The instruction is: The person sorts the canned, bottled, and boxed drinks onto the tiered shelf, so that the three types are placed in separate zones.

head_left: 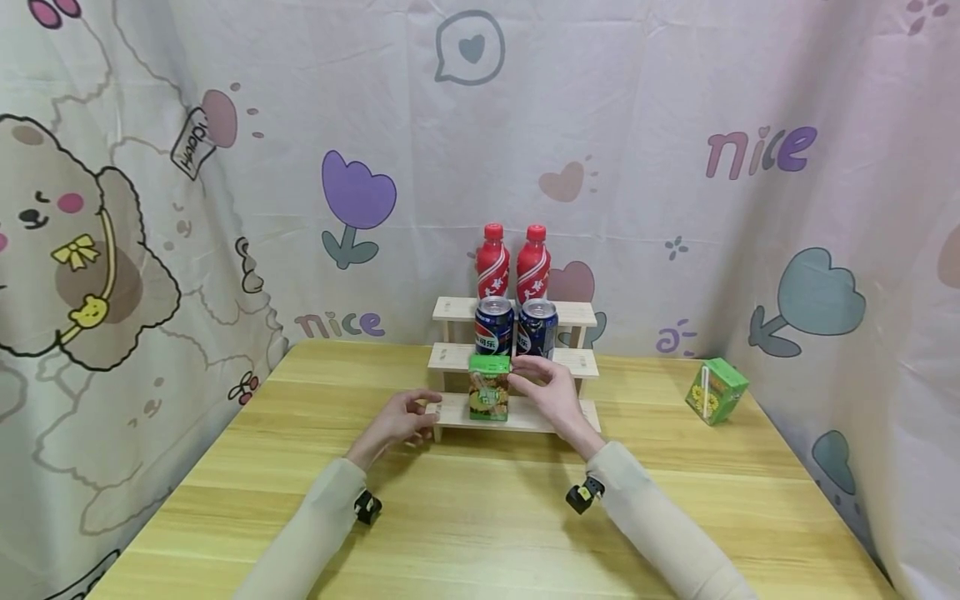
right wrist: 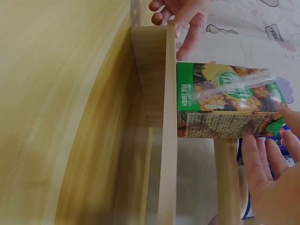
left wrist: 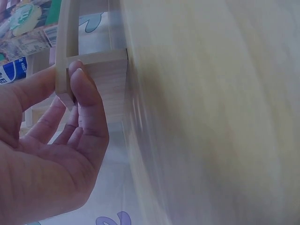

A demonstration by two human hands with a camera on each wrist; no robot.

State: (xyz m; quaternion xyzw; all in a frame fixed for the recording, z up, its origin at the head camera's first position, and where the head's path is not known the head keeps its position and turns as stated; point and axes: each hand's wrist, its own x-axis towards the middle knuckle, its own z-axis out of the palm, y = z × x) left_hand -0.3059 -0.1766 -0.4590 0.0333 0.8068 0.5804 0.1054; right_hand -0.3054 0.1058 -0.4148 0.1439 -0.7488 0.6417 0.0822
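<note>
A green juice box (head_left: 489, 388) with a fruit picture stands upright on the lowest step of a three-tier wooden display stand (head_left: 540, 421). My left hand (head_left: 401, 417) pinches the left end of that step, thumb and finger on either side of the board (left wrist: 65, 84) in the left wrist view. At the box's right side is my right hand (head_left: 551, 392); its fairly straight fingers (right wrist: 255, 159) touch the carton near its top. A clear-wrapped straw (right wrist: 234, 84) runs along the front of the box.
Two blue cola cans (head_left: 494, 327) stand on the middle step, and two red bottles (head_left: 492, 262) on the top one. Another green juice box (head_left: 716, 392) sits at the table's right, turned at an angle. A patterned curtain (head_left: 637, 100) hangs behind the wooden table (head_left: 480, 533).
</note>
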